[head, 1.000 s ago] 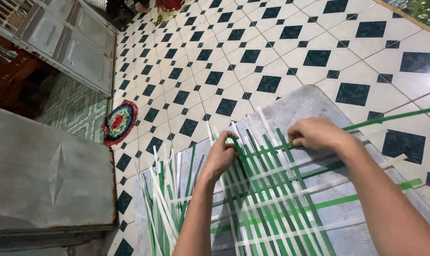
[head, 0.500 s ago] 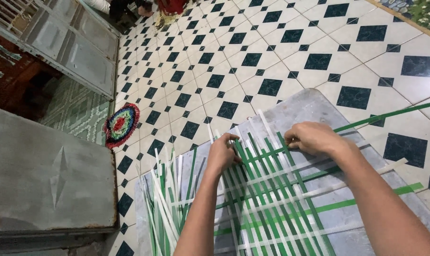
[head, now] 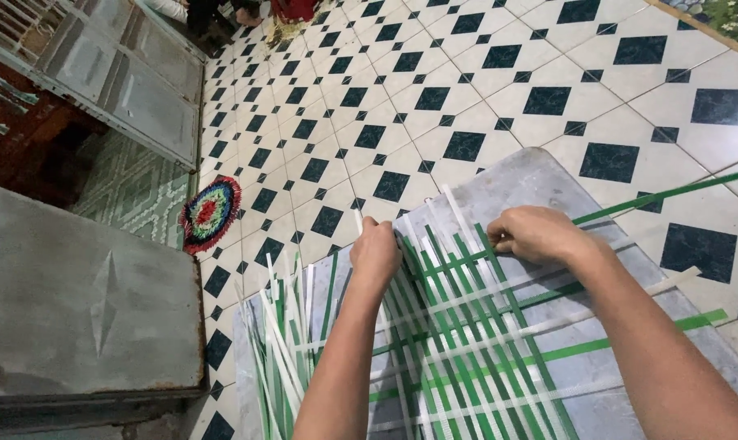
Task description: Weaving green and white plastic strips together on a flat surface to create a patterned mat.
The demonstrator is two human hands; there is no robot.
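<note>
A flat weave of green and white plastic strips point(head: 467, 342) lies on a grey metal sheet point(head: 540, 179) on the tiled floor. My left hand point(head: 375, 253) presses down on the weave's far left edge, fingers curled over the strip ends. My right hand point(head: 536, 235) is closed on a long green strip point(head: 662, 194) that runs off to the right across the sheet and tiles. Both forearms reach in from the bottom of the view. A bundle of loose green and white strips point(head: 283, 342) lies just left of my left arm.
Black-and-white diamond floor tiles point(head: 434, 98) stretch ahead. A round multicoloured mat point(head: 209, 212) lies at the left. A grey metal door panel point(head: 76, 285) stands at the near left, another grey door point(head: 133, 90) farther back. A person sits at the top edge point(head: 222, 10).
Both hands have shifted slightly along the far edge of the weave, and the view has tilted a little. The long green strip stays in my right hand.
</note>
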